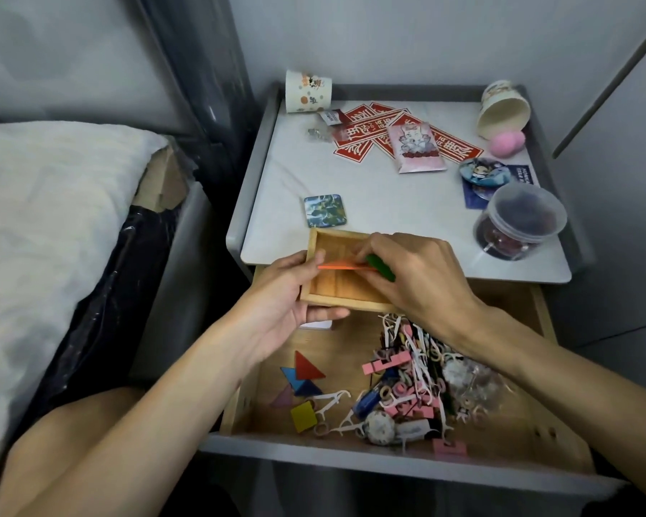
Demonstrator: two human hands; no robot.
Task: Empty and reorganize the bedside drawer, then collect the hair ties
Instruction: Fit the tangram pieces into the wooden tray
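Left hand point(284, 292) grips the left edge of a shallow wooden tray point(336, 289), held above the back of the open drawer point(560, 434). Right hand point(418, 278) pinches a flat orange piece point(336, 266) and a green piece point(383, 268) over the tray.

Drawer, left side: loose coloured tangram pieces point(308, 367). Right side: a tangled heap of hair ties point(388, 390), white floss picks point(332, 399) and pink clips point(383, 365). The heap lies under the right wrist, nearer than both hands and touched by neither.

Desk point(276, 181) beyond: a clear lidded tub point(519, 222) holding dark red items, a square coaster point(323, 210), red paper cards point(355, 139), a pink packet point(416, 147), and a paper cup point(504, 108) on its side.
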